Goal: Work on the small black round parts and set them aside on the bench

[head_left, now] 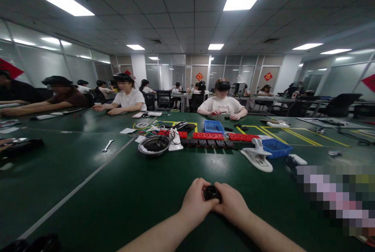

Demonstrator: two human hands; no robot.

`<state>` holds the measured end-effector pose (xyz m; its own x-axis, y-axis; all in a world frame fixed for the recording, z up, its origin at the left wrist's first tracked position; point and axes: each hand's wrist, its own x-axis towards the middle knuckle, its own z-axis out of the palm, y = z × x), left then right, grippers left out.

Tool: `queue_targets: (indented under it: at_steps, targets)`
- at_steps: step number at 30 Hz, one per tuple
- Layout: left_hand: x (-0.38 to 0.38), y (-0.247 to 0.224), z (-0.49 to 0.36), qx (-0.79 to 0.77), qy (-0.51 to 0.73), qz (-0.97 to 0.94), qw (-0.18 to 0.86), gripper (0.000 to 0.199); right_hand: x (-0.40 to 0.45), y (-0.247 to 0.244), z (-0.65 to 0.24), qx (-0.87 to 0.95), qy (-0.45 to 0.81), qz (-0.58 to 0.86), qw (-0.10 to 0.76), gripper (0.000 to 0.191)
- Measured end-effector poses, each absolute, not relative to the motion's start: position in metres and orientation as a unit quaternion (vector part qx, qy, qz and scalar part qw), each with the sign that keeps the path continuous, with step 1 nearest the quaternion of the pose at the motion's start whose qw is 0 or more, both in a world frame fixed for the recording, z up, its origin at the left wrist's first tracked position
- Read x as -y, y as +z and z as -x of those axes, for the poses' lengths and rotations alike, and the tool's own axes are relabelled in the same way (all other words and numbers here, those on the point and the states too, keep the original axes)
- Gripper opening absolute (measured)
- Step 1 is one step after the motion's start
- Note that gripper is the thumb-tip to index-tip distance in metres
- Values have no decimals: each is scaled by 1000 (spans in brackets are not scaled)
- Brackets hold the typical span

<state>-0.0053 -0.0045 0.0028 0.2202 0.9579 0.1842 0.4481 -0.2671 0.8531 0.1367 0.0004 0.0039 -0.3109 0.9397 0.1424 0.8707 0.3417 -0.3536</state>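
Between both my hands is a small black rounded object (212, 193) with a ring-like round opening or lens on its top; I cannot tell its exact kind. My left hand (197, 201) closes on its left side, thumb across the near side. From the right, my right hand (233, 202) wraps round it, and the two thumbs meet in front. The object is at or just above the green tabletop (152, 193); its underside is hidden by my fingers.
Beyond my hands are a metal bowl (143, 152) with black items, a white stand (175, 142), red power strips (208, 136), a white clamp base (258, 158) and blue trays (277, 148). A wrench (108, 146) lies left. Several people sit around the table.
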Motion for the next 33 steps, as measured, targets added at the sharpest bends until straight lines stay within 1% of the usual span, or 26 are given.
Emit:
queue_targets:
  at_steps: [2,5,8,10,13,15,20,24,33]
  targets:
    - [5,5,8,-477,359,-720,356,29,0,9,-140,813,131,543,166,33]
    - [6,8,11,-456,338,-740,362,31,-1,19,-151,837,227,466,172,41]
    - [7,11,14,-449,331,-754,349,30,-4,27,-162,835,335,406,160,40]
    - [6,11,15,-444,327,-760,344,30,-5,29,-166,827,368,399,148,36]
    - [5,11,17,-435,323,-766,347,31,-7,28,-168,821,376,405,143,26]
    - [5,11,18,-423,321,-770,354,31,-8,28,-167,823,376,403,142,24]
    - [4,12,17,-401,319,-769,382,41,-10,28,-166,844,362,371,139,24]
    - [4,12,17,-403,305,-786,357,34,-12,25,-168,849,346,375,141,20]
    - [1,8,17,-399,320,-773,374,37,-13,23,-168,850,338,379,139,20]
